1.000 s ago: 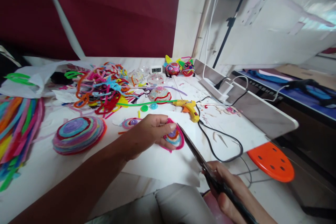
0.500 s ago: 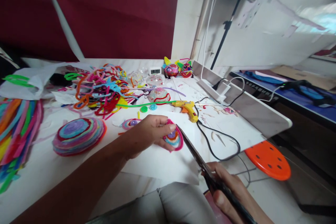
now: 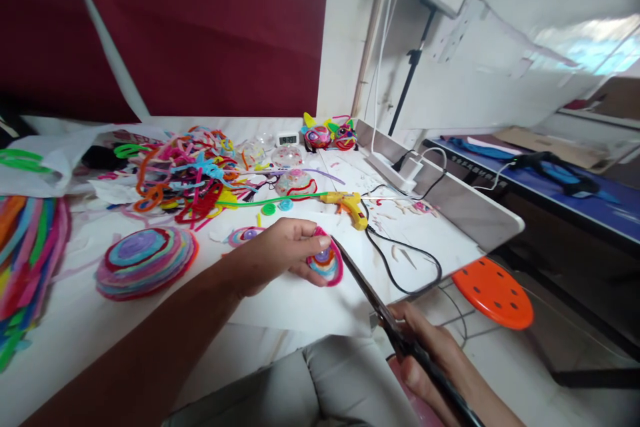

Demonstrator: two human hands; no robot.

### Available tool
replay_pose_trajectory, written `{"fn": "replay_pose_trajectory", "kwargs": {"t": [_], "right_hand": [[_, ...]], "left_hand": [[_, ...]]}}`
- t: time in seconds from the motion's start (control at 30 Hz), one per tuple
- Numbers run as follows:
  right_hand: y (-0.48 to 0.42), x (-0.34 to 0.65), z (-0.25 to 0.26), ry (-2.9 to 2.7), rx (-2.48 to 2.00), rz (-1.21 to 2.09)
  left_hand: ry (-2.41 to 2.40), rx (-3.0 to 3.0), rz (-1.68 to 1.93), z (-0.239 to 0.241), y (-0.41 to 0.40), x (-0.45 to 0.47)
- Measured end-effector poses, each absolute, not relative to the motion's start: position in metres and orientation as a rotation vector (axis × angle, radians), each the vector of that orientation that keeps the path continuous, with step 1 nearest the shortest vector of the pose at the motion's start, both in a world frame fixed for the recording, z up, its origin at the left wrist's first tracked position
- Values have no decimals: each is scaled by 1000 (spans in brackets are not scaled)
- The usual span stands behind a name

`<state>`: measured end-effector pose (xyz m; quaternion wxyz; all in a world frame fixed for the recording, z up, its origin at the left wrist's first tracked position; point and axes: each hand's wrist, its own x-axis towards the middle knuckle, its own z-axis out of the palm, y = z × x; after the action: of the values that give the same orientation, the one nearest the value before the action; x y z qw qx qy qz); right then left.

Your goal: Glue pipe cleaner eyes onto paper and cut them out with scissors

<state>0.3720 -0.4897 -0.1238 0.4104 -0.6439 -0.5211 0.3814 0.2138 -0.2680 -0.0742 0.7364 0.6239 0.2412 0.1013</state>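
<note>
My left hand (image 3: 280,252) pinches a small coiled disc of coloured pipe cleaners (image 3: 327,263) just above the white table (image 3: 75,327). My right hand (image 3: 430,360) is closed round the handles of black scissors (image 3: 370,290), whose blade tips touch the disc's right edge. A sheet of white paper (image 3: 305,307) lies under the disc. A yellow glue gun (image 3: 347,203) lies a little beyond the disc, its black cord (image 3: 400,267) looping toward the table's edge.
A large coiled pipe-cleaner disc (image 3: 145,260) lies left of my arm. A tangle of loose pipe cleaners (image 3: 185,170) fills the back, more bundled at the far left (image 3: 27,260). Small finished pieces (image 3: 327,135), a clock (image 3: 287,139), a power strip (image 3: 395,173). An orange stool (image 3: 493,293) stands right.
The view has drifted a little to the right. Both hands keep their hold, with the scissors still at the disc's edge.
</note>
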Motion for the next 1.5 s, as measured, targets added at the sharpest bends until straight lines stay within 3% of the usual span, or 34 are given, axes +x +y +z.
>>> {"fn": "replay_pose_trajectory", "kwargs": {"t": [0.4, 0.8, 1.0, 1.5], "right_hand": [[-487, 377, -116, -1309, -1678, 946], [-463, 484, -77, -1582, -2364, 200], [-456, 543, -85, -1637, -2503, 147], [-396, 558, -98, -2023, -2324, 73]], "left_hand": [[512, 1349, 217, -77, -267, 216], [688, 1342, 326, -81, -258, 217], [726, 1313, 373, -86, -256, 221], [736, 1265, 389, -89, -264, 228]]}}
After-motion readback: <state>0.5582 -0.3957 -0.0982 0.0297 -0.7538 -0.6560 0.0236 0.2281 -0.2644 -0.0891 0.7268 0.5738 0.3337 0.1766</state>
